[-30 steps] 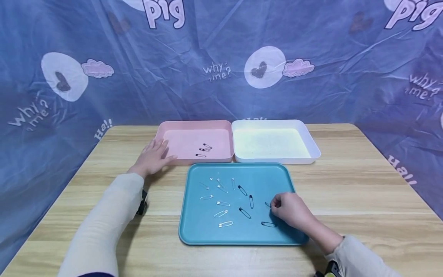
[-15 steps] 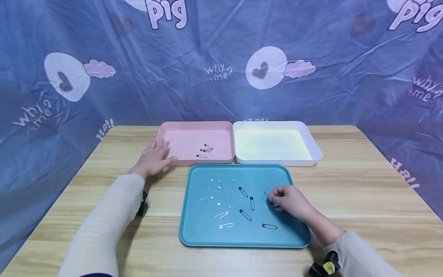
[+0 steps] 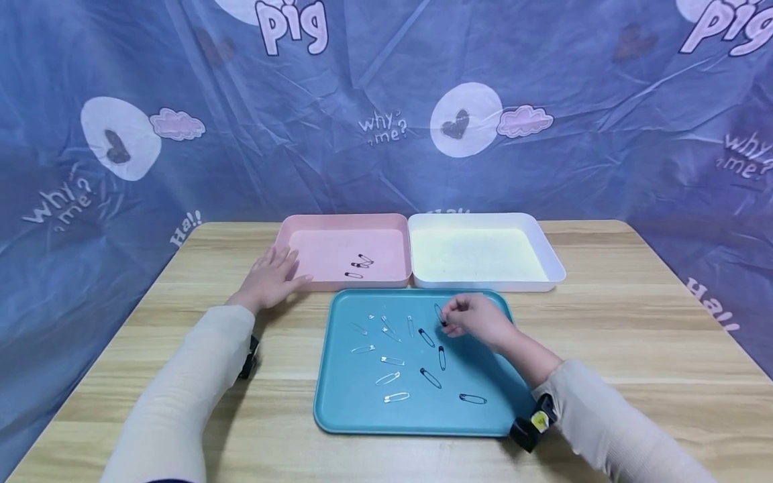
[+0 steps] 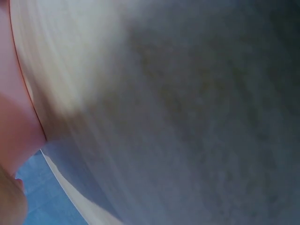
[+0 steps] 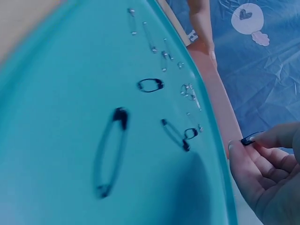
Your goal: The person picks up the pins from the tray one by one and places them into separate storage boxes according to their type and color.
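Note:
My right hand (image 3: 480,320) pinches a black safety pin (image 5: 247,139) between thumb and fingertips, above the far right part of the teal tray (image 3: 356,412). On that tray lie several black safety pins (image 3: 473,398) toward the right and several silver safety pins (image 3: 396,397) toward the left. My left hand (image 3: 268,280) rests with fingers spread on the left front corner of the pink box (image 3: 338,231). A few black safety pins (image 3: 353,275) lie inside this box. In the left wrist view only part of the hand (image 4: 10,199) shows, beside the pink wall.
A white box (image 3: 477,282) stands against the pink one's right side, both just behind the tray. Everything sits on a wooden table (image 3: 634,335). A blue printed cloth (image 3: 302,134) hangs behind the table's far edge.
My right hand has lifted the black safety pin from the tray's right side and carried it left and away from me, toward the boxes. My left hand stays at the pink box.

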Tool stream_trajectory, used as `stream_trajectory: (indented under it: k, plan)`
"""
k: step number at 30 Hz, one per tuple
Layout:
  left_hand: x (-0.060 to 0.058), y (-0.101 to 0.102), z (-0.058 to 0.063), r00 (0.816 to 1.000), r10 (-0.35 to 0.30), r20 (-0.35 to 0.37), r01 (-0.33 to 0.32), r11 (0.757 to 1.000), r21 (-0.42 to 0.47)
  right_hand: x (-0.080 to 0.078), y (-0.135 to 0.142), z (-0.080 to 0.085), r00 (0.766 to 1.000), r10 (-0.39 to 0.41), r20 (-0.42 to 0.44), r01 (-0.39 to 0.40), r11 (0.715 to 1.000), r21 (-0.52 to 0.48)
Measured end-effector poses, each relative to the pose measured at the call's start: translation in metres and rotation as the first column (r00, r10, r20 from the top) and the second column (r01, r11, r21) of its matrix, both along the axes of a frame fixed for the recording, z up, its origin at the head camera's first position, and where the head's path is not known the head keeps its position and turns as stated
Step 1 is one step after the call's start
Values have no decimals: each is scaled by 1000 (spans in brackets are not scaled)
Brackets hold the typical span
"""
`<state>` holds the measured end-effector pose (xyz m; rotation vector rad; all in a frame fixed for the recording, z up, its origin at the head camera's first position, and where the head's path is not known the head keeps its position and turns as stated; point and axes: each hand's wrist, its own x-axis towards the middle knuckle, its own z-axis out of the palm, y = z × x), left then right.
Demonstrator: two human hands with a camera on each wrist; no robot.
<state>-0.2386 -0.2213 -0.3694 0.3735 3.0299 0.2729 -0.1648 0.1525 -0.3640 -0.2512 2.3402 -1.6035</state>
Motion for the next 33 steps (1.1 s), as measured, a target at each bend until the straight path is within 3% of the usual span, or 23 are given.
stream_trajectory:
  k: [11, 18, 33]
  plan:
    - [0, -2, -1, 1000, 6, -1, -6, 1000, 3, -32, -28, 16, 1000, 15, 19, -13, 997, -82]
    - [0, -3, -2, 1000, 17, 3, -17, 1000, -3, -50, -43, 17, 1000, -3, 6, 4, 993, -117]
    - [-2, 1, -4, 1000, 11, 8, -11, 1000, -1, -81, -75, 16, 998, -66, 13, 67, 994, -91]
